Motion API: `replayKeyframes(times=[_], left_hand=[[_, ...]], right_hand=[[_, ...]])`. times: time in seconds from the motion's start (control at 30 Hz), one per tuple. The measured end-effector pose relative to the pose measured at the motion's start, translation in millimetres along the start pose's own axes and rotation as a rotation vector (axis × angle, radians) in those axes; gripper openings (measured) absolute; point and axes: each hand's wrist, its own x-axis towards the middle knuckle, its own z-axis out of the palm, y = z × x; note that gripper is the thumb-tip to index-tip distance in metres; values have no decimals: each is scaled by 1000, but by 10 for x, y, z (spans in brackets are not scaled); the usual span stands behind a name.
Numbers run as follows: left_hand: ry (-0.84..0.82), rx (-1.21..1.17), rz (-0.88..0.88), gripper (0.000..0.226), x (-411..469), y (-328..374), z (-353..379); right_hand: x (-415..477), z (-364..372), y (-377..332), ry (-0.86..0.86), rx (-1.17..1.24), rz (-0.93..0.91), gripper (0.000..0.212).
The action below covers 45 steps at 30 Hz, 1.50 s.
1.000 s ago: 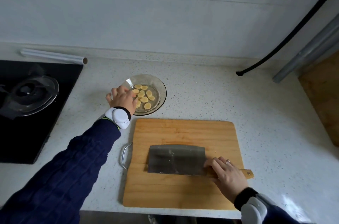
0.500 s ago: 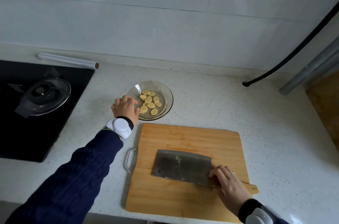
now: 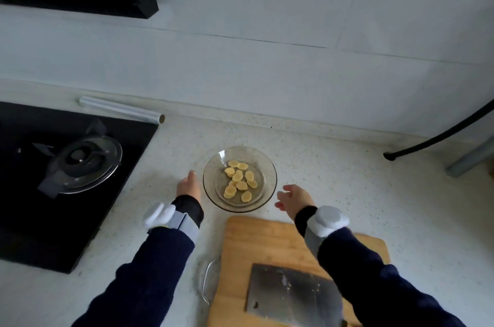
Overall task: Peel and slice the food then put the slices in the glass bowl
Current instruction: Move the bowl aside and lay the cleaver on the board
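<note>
A glass bowl (image 3: 270,187) stands on the pale speckled counter and holds several yellow slices (image 3: 239,181). My left hand (image 3: 188,186) is just left of the bowl, fingers apart, holding nothing. To the bowl's right my right hand (image 3: 292,197) hovers, open and empty, a small gap from the rim. A steel cleaver (image 3: 290,296) lies flat on the wooden cutting board (image 3: 267,241) near me, with my right sleeve over its handle end.
A black stove (image 3: 40,214) with a glass pot lid (image 3: 85,163) fills the left side. A foil roll (image 3: 121,112) lies along the back wall. A black hose (image 3: 438,136) and a metal pipe (image 3: 470,158) are at the right. The board has a metal handle (image 3: 207,281).
My right hand has let go of the cleaver and moved up to the bowl's right side. My left hand has drawn off the bowl's rim to its left. The view has tilted up.
</note>
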Motion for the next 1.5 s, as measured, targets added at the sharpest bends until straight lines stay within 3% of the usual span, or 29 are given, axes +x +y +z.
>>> replayKeyframes(times=[0.07,0.17,0.23,0.37,0.67,0.77,0.83,1.17,1.37,1.43,1.5], left_hand=[[-52,-294,-188,37,46,16,29],[-130,-469,-243,45,40,35,68],[-144,-491,-239,56,58,50,80],[-142,-474,-194,58,191,54,126],[-83,-457,-102,56,744,364,111],[-90,-459,-88,43,1013,483,113],[-53,-420,-65,37,1137,554,125],[-2,-288,-15,59,1680,684,180],[-15,-250,-18,60,1649,712,134],[6,-148,35,58,1613,711,125],[76,126,201,46,1501,763,101]], right_hand=[[209,166,-55,-18,33,77,45],[354,294,-84,-14,39,97,45],[362,325,-78,11,38,83,44],[414,392,-84,55,24,16,37],[904,719,-558,42,68,-34,37],[1056,830,-749,35,81,-34,38],[1125,884,-851,30,86,-39,38],[1352,1088,-1070,24,126,-43,42],[1335,1110,-1098,-20,118,-50,43],[1299,1095,-1104,-29,110,-48,45],[1250,1074,-1110,-32,104,-49,47]])
